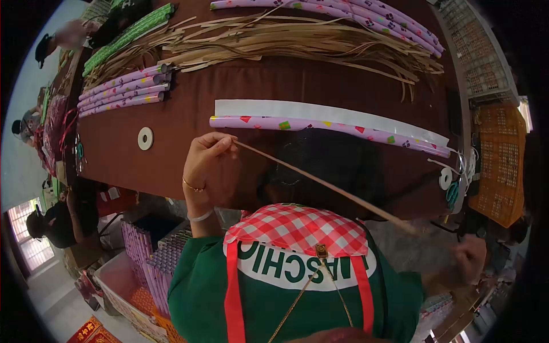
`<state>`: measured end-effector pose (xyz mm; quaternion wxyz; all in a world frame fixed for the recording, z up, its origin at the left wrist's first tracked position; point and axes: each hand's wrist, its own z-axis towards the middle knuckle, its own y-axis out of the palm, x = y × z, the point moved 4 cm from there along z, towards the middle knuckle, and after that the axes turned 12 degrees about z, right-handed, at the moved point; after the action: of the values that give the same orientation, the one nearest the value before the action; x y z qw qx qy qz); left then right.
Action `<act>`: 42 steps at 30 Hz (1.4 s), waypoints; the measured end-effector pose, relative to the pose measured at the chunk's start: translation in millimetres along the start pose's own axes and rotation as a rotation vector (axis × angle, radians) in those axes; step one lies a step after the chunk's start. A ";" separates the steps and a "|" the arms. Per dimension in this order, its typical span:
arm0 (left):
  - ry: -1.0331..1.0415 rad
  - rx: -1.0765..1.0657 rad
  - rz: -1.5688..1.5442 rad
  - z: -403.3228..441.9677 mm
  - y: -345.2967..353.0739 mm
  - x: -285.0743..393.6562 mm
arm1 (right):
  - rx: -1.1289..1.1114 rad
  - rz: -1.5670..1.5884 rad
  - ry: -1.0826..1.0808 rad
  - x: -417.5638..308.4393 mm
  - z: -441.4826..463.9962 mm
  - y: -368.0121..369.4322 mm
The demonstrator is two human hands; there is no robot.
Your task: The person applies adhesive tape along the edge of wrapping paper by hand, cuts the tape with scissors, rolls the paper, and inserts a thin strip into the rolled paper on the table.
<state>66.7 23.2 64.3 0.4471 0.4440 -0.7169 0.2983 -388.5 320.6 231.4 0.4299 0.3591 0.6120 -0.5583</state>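
Note:
My left hand (pixel 209 157), with a bracelet at its wrist, pinches one end of a narrow brown strip (pixel 320 182) above the table's front edge. The strip slants down to the right, and its far end blurs near my right hand (pixel 472 257). Motion smears that hand, out past the table at the right, so its grip on the strip is unclear. Beyond the strip lies a lilac patterned paper roll (pixel 329 126), with a white sheet edge (pixel 320 111) along its far side. A pile of similar brown strips (pixel 297 46) lies farther back.
Lilac rolls (pixel 123 92) and green rolls (pixel 128 40) lie at the left, more lilac rolls (pixel 366 17) at the back. A tape roll (pixel 145 138) sits left; scissors (pixel 452 195) and another white ring (pixel 445 178) lie right. An orange crate (pixel 497 166) stands beyond. People are at far left.

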 end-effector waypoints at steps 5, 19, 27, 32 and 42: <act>0.086 0.133 0.167 20.4 -21.7 -3.3 | 0.383 -0.103 0.488 72.0 73.6 8.8; 0.188 0.356 0.279 53.2 -58.4 -20.2 | 0.229 0.010 0.619 144.5 157.6 13.3; 0.183 0.428 0.356 31.4 -42.1 -1.1 | 0.328 -0.116 0.668 158.2 128.0 6.0; 0.248 0.246 0.277 33.8 -45.8 -23.6 | 0.632 -0.461 0.415 185.1 105.0 -21.7; 0.216 0.103 0.241 43.1 -17.5 -22.4 | 0.593 -0.741 0.392 228.9 114.8 -60.3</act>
<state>70.9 -11.5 26.3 0.4591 0.3423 -0.6967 0.4320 -514.9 190.4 41.0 -0.0402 0.3224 0.5826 -0.7450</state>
